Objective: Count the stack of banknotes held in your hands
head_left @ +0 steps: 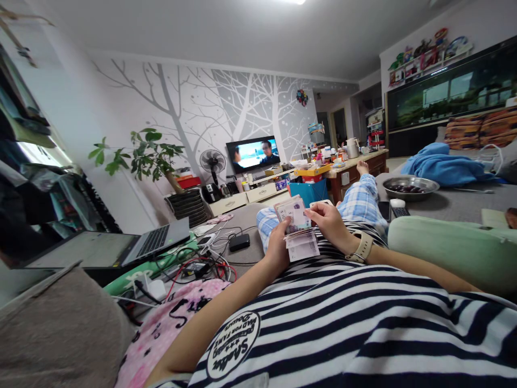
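A stack of banknotes (298,218) sits in my left hand (278,242), with the thumb across its face and the lower ends of several notes folded down over my fingers. My right hand (328,222) is at the stack's right edge, thumb and fingertips pinched on a note there. The notes are pale purple and printed. A light-banded watch (361,247) is around my right wrist. Just behind the right hand, a white-edged flat object (322,203) partly shows; I cannot tell what it is.
An open laptop (155,240), tangled cables and a black box (239,242) lie to the left. On the right are a metal bowl (410,188) of dark round fruit, a phone (384,210), a remote (399,211) and a green cushion (448,253). Ahead stands a cluttered wooden table (357,164).
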`<move>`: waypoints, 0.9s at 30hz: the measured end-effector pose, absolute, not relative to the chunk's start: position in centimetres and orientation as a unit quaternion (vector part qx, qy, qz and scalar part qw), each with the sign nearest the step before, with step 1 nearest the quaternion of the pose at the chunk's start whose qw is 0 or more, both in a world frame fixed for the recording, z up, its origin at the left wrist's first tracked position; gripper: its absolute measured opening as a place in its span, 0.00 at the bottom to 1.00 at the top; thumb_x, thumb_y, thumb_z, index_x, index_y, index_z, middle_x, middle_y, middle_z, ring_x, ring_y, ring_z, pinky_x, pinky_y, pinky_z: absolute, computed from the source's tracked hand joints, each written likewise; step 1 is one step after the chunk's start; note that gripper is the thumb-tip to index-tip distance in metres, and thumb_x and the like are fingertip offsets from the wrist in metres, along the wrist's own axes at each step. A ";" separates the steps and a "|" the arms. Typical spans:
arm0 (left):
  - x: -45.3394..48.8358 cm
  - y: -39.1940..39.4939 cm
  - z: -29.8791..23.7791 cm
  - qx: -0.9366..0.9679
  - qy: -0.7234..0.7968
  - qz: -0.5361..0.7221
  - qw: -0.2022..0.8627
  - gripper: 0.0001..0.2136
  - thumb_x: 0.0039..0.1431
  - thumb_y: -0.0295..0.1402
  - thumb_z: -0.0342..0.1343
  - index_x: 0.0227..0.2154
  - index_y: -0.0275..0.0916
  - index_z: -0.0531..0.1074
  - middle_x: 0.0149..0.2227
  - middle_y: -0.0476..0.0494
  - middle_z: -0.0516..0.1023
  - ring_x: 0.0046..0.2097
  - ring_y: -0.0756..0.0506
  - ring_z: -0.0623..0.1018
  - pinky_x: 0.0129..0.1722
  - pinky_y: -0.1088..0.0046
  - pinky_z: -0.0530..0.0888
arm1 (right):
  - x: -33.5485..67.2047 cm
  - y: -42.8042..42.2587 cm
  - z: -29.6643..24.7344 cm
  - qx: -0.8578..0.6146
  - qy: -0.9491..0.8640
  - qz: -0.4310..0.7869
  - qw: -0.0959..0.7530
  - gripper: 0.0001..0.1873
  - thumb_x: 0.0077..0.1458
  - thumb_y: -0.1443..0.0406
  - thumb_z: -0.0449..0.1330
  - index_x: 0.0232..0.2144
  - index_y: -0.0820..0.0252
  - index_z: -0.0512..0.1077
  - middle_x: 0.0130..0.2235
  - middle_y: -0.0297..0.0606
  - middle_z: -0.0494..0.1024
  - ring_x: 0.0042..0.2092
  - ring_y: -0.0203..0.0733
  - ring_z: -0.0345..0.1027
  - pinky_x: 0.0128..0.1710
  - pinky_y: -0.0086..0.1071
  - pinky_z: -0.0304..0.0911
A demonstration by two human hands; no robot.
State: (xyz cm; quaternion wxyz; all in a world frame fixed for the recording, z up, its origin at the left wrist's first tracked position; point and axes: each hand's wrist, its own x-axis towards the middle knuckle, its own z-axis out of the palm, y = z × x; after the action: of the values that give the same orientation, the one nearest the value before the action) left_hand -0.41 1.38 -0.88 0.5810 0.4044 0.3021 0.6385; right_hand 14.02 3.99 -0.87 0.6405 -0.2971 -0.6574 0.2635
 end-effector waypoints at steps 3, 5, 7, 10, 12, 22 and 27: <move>-0.2 1.5 -0.7 0.375 0.313 0.638 0.595 0.14 0.53 0.38 0.58 0.38 0.34 0.75 0.33 0.41 0.81 0.37 0.41 0.80 0.41 0.64 0.76 | 14.0 3.4 -0.7 -0.281 -0.661 0.254 0.648 0.16 0.53 0.55 0.59 0.21 0.59 0.65 0.21 0.30 0.66 0.24 0.35 0.58 0.25 0.30 0.54; -0.1 1.6 -0.6 0.368 0.317 0.646 0.589 0.11 0.53 0.37 0.56 0.35 0.35 0.75 0.29 0.43 0.80 0.33 0.42 0.80 0.39 0.65 0.76 | 14.0 2.9 -0.6 -0.264 -0.669 0.244 0.651 0.15 0.53 0.56 0.60 0.22 0.58 0.65 0.22 0.30 0.66 0.25 0.35 0.58 0.25 0.30 0.54; -0.1 1.5 -0.5 0.370 0.318 0.656 0.576 0.08 0.52 0.35 0.57 0.32 0.35 0.75 0.24 0.47 0.78 0.29 0.44 0.79 0.36 0.68 0.75 | 14.0 2.6 -0.6 -0.248 -0.678 0.236 0.651 0.14 0.54 0.56 0.59 0.24 0.59 0.66 0.23 0.31 0.66 0.25 0.35 0.58 0.26 0.30 0.54; -0.1 1.2 -0.4 0.378 0.320 0.656 0.570 0.06 0.49 0.33 0.58 0.29 0.36 0.75 0.21 0.49 0.76 0.26 0.46 0.77 0.33 0.71 0.74 | 14.0 2.4 -0.5 -0.234 -0.686 0.238 0.646 0.15 0.55 0.54 0.59 0.25 0.59 0.67 0.24 0.31 0.67 0.26 0.35 0.58 0.26 0.30 0.54; -0.1 1.1 -0.3 0.383 0.326 0.650 0.569 0.06 0.49 0.33 0.57 0.28 0.36 0.74 0.21 0.49 0.76 0.25 0.46 0.76 0.30 0.71 0.73 | 14.0 2.5 -0.6 -0.233 -0.688 0.241 0.643 0.16 0.55 0.53 0.58 0.25 0.59 0.67 0.24 0.31 0.67 0.26 0.35 0.58 0.26 0.30 0.54; -0.5 1.6 -0.8 0.412 0.332 0.658 0.536 0.05 0.46 0.31 0.60 0.28 0.36 0.75 0.22 0.50 0.77 0.24 0.47 0.75 0.30 0.72 0.72 | 13.9 2.6 -0.8 -0.225 -0.688 0.251 0.643 0.16 0.55 0.53 0.59 0.25 0.59 0.68 0.24 0.32 0.68 0.27 0.35 0.59 0.26 0.30 0.54; -0.5 1.4 -0.7 0.432 0.343 0.656 0.515 0.03 0.44 0.29 0.58 0.25 0.36 0.74 0.20 0.50 0.76 0.22 0.48 0.72 0.28 0.73 0.70 | 13.9 2.6 -0.7 -0.226 -0.688 0.253 0.642 0.16 0.55 0.52 0.58 0.25 0.59 0.68 0.24 0.32 0.68 0.27 0.35 0.59 0.26 0.30 0.55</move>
State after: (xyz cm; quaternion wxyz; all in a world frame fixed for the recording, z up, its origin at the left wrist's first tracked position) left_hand -0.49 1.43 -0.71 0.5154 0.4321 0.3428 0.6558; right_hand 13.95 2.56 -0.69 0.6421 -0.2261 -0.6876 0.2526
